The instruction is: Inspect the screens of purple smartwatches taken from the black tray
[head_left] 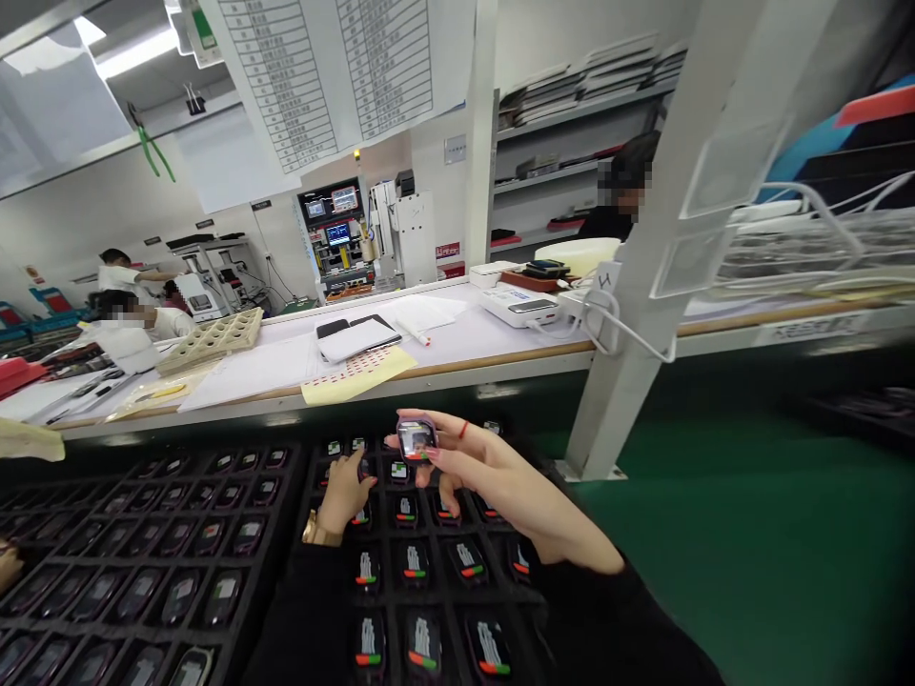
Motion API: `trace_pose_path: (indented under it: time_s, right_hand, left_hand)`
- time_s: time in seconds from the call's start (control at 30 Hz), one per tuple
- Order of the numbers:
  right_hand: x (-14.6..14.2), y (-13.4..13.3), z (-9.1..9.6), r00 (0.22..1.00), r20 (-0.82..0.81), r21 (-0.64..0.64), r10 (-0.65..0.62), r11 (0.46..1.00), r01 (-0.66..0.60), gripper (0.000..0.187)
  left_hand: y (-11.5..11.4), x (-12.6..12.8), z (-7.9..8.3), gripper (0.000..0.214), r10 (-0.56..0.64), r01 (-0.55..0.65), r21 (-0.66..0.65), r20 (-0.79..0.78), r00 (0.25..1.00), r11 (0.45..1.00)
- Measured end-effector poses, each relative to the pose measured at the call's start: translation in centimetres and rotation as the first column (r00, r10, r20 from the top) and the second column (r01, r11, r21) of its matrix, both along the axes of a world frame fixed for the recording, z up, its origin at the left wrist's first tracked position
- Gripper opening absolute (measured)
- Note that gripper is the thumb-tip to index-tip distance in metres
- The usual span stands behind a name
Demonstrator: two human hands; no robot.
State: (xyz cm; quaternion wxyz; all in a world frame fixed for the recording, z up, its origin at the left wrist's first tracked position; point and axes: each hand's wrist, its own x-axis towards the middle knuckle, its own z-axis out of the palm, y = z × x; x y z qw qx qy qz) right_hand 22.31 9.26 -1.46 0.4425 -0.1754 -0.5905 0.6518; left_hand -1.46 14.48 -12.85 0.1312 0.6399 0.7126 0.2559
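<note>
My right hand (493, 486) pinches a small square watch body (416, 439) with a pink-purple rim, holding it up over a black compartment tray (429, 562). Each pocket of that tray holds a similar device with a lit screen. My left hand (345, 494), with a gold watch at its wrist, reaches down into the tray's upper rows, fingers curled on a pocket; what they touch is hidden. A second black tray (143, 562) of the same devices lies to the left.
Behind the trays runs a white bench (457, 333) with papers, a yellow sticker sheet (357, 373), a phone, a beige holed tray (214, 338) and chargers. A white slanted post (643, 314) stands right. Green mat (750, 543) lies right. Other people work at the back.
</note>
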Motion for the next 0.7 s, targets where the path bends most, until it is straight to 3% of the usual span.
trace_pose_path:
  time_s: [0.13, 0.27, 0.3, 0.37, 0.43, 0.53, 0.7]
  right_hand:
    - [-0.2, 0.5, -0.4, 0.999, -0.045, -0.016, -0.005, 1.000, 0.004, 0.047]
    - [-0.4, 1.2, -1.0, 0.995, -0.100, -0.060, 0.009, 0.998, -0.015, 0.052]
    - [-0.4, 1.3, -1.1, 0.994, -0.108, -0.064, 0.012, 0.998, -0.019, 0.053]
    - [-0.4, 1.3, -1.1, 0.993, -0.116, -0.061, 0.016, 0.998, -0.023, 0.054]
    - [-0.3, 1.2, -1.0, 0.993, -0.114, -0.052, 0.014, 0.998, -0.020, 0.054]
    - [-0.3, 0.6, -0.7, 0.996, -0.090, -0.042, -0.013, 0.999, 0.009, 0.051]
    - [-0.6, -0.2, -0.3, 0.998, -0.051, 0.002, -0.045, 0.999, 0.045, 0.044]
  left_hand:
    - [-0.5, 1.2, 1.6, 0.073, -0.002, -0.013, 0.091, 0.162, 0.987, 0.996]
    - [-2.9, 3.2, 5.4, 0.064, -0.239, 0.191, 0.158, 0.387, 0.891, 0.969]
    - [-3.6, 3.6, 6.4, 0.064, -0.316, 0.256, 0.193, 0.441, 0.840, 0.947]
    - [-5.2, 4.3, 8.2, 0.069, -0.463, 0.349, 0.305, 0.617, 0.637, 0.886]
    - [-6.5, 4.8, 9.4, 0.067, -0.507, 0.386, 0.337, 0.665, 0.548, 0.859]
    - [-7.7, 5.2, 10.2, 0.066, -0.521, 0.411, 0.334, 0.662, 0.538, 0.848]
    - [-8.3, 5.4, 10.1, 0.062, -0.502, 0.327, 0.388, 0.556, 0.662, 0.862]
